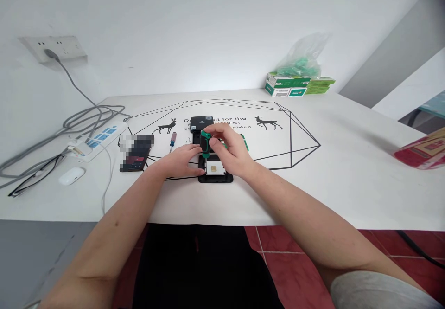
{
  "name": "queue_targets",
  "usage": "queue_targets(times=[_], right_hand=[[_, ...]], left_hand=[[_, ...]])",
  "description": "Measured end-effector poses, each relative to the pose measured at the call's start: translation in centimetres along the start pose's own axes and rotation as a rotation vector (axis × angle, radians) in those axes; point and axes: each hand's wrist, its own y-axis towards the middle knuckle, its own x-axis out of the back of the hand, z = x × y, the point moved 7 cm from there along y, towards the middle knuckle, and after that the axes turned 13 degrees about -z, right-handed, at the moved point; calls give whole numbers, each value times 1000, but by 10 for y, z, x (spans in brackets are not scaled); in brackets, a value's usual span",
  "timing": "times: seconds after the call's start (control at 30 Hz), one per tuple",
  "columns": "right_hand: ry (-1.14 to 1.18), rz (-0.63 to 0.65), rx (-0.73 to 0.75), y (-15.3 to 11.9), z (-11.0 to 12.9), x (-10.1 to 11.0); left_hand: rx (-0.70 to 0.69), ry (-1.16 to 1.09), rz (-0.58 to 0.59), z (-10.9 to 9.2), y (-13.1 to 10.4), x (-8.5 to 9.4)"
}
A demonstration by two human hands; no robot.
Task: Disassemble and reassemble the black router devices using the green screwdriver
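Note:
My right hand (231, 149) grips a green and black screwdriver (205, 144), held upright with its tip down at the left side of a black device housing (216, 178). A white part with a gold-coloured square (213, 168) lies inside that housing. My left hand (182, 162) rests at the housing's left edge, thumb and fingers apart, steadying against it. Behind the hands lies a black cover (201, 123) with small labels. A green circuit board (244, 142) shows partly behind my right hand. Left of them lies a second screwdriver (173, 139) with a blue and red handle.
A phone (137, 153), a white case (72, 176) and a power strip (102, 142) with grey cables are on the left of the white table (306, 197). Green boxes (288, 85) with a plastic bag stand at the back right; a red package (422, 150) lies far right.

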Motion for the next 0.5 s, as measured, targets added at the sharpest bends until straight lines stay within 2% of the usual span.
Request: queue_targets(times=[0.23,0.5], right_hand=[[88,62,-152,-5,-5,-7],[88,91,-86,-4,-1,-6]], left_hand=[[27,-19,1,0,-2,1],[-20,-9,-11,2,0,-1]])
